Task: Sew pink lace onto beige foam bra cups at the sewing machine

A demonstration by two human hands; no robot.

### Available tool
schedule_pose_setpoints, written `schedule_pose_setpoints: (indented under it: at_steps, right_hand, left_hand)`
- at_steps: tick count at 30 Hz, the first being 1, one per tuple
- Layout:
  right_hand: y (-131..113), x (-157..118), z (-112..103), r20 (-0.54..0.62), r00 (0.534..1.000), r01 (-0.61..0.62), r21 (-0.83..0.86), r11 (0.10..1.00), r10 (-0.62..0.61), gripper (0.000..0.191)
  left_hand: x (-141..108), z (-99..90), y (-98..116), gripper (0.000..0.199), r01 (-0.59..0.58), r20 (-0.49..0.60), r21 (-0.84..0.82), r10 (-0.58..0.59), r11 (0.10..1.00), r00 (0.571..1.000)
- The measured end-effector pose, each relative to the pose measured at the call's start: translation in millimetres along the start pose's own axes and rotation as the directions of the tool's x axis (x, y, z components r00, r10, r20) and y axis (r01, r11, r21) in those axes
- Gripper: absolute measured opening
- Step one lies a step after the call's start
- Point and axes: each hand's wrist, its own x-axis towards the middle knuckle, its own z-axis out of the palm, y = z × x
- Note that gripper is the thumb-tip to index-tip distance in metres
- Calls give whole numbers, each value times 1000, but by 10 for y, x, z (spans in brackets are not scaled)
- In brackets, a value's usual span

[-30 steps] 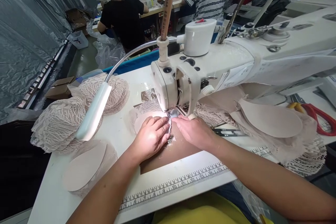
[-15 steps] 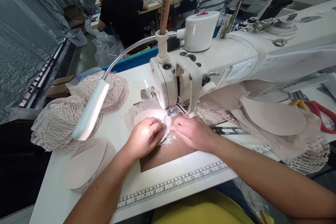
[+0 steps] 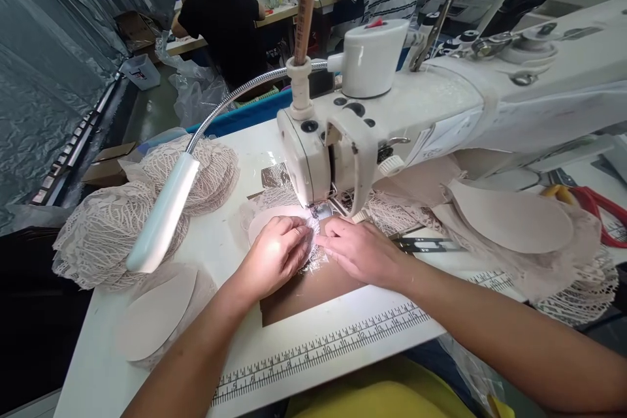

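Under the needle area of a white sewing machine (image 3: 306,157) lies a pale lace piece (image 3: 313,245), brightly lit. My left hand (image 3: 279,251) is closed on its left side, fingers bent and pressed together. On the other side, my right hand (image 3: 360,248) has its fingers bent together, with the fingertips touching the lace's right edge; whether they pinch it is hidden. Behind my left hand a smooth beige cup piece (image 3: 267,214) rests on the machine bed. A brown plate (image 3: 294,297) is beneath both hands.
Lace stacks (image 3: 105,228) and a beige cup (image 3: 157,313) lie left, below a gooseneck lamp (image 3: 164,212). Black snips (image 3: 428,244), more cups (image 3: 509,215) and red-handled scissors (image 3: 600,209) are at right. A printed ruler (image 3: 323,353) runs along the front edge. Two people sit beyond.
My left hand has shifted slightly right over the lace, covering more of it. My right hand has hardly moved. The person in black beyond the machine has changed arm position.
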Motion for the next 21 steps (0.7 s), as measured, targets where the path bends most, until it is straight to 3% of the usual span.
schedule_pose_setpoints:
  at_steps: [3, 7, 21]
  right_hand:
    - [-10, -7, -13, 30, 1000, -6, 16, 1000, 6, 17]
    - [-16, -22, -15, 48, 999, -20, -1, 1000, 20, 16]
    - [-8, 14, 1, -29, 998, -61, -101, 993, 59, 19]
  left_hand:
    - [15, 51, -28, 29, -82, -17, 54, 83, 995, 996]
    - [11, 123, -40, 32, -111, 14, 159, 110, 981, 994]
    - [82, 161, 102, 34, 2, 15, 310, -6, 951, 1000]
